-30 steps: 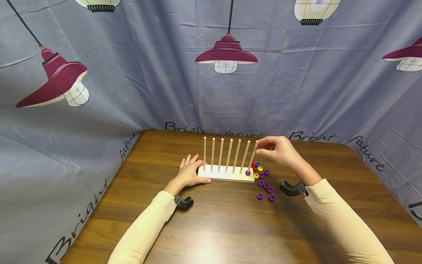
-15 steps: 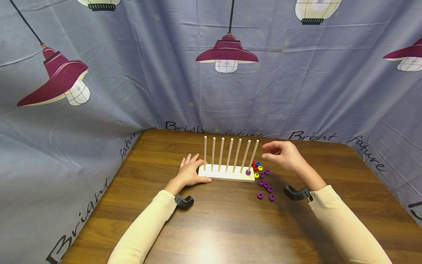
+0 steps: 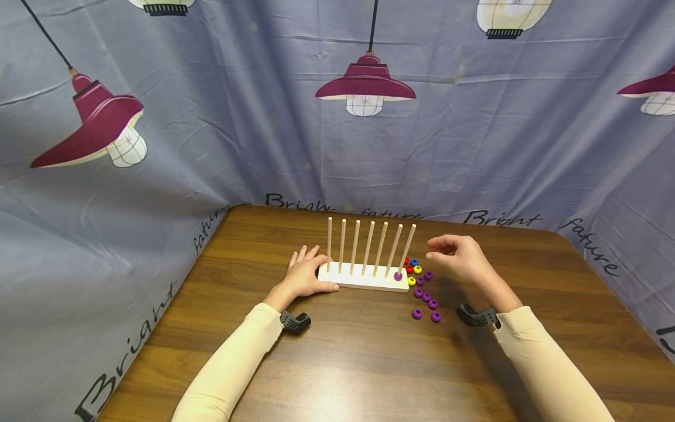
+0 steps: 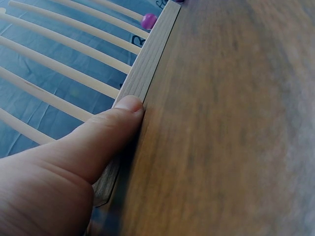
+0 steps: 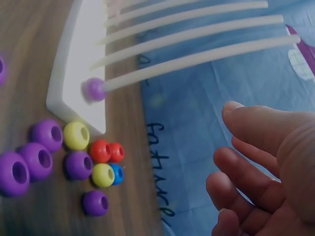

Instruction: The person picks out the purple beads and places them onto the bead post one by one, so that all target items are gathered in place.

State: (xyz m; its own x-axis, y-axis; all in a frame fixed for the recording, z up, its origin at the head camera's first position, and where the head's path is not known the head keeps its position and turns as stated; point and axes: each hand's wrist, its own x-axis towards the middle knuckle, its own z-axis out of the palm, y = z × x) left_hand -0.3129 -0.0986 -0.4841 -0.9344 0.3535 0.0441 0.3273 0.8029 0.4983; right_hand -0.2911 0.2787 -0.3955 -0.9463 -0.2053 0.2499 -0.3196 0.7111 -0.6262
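Note:
A pale wooden peg stand (image 3: 364, 281) with several upright pegs is on the table. One purple bead (image 3: 398, 276) sits at the foot of its rightmost peg; the same bead shows in the right wrist view. My left hand (image 3: 303, 275) holds the stand's left end, the thumb (image 4: 106, 132) pressed along the front side and the other fingers spread behind. My right hand (image 3: 461, 256) hovers to the right of the pegs, fingers loosely bent and nothing between them. Below it and to its left lie loose purple beads (image 5: 78, 164), along with yellow beads (image 5: 103, 175), red beads (image 5: 101, 151) and a blue bead (image 5: 116, 173).
The brown wooden table (image 3: 327, 351) reaches back to a blue-grey curtain (image 3: 263, 129) printed with lamps and lettering. The loose beads are clustered beside the stand's right end, the purple ones trailing toward the front.
My right hand has moved away from the rightmost peg's top, to the right and lower. My left hand, the stand and the beads stay in place; the head view shifts slightly.

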